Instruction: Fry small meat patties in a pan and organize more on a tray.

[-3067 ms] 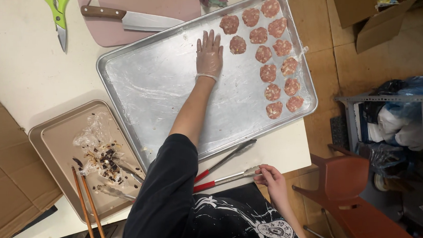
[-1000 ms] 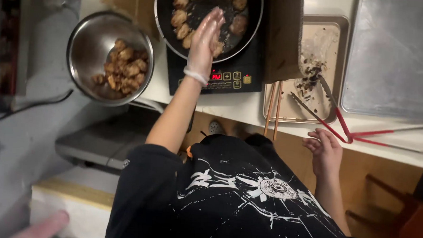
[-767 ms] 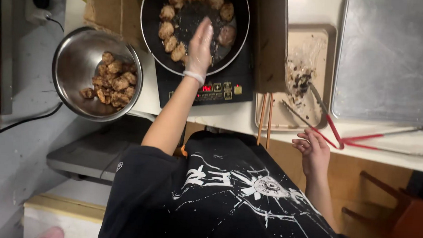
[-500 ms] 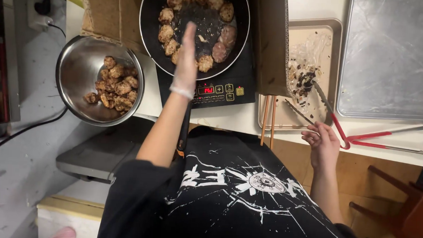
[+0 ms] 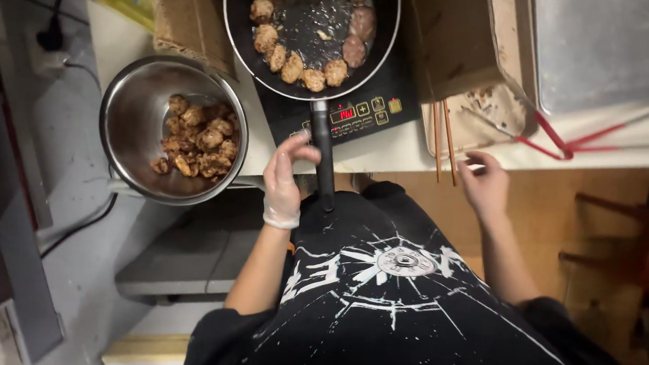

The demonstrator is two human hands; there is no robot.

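Observation:
A black frying pan (image 5: 311, 28) with several browned patties and two paler ones sits on a black induction hob (image 5: 349, 110). Its long black handle (image 5: 324, 157) points toward me. My left hand (image 5: 285, 175), in a thin clear glove, hovers just left of the handle, fingers loosely curled and apart, holding nothing. My right hand (image 5: 485, 184) is bare and open at the counter edge, fingertips close to the wooden chopsticks (image 5: 444, 140) and near the red-handled tongs (image 5: 560, 138).
A steel bowl (image 5: 172, 130) of cooked browned pieces stands left of the hob. A small soiled tray (image 5: 481, 113) and a large metal baking sheet (image 5: 600, 48) lie on the right. A cardboard box (image 5: 451, 42) stands by the pan. A cable and socket (image 5: 53, 39) are at far left.
My left hand has drawn back from over the pan's patties to beside the handle. My right hand stays near the chopsticks. The view has moved closer.

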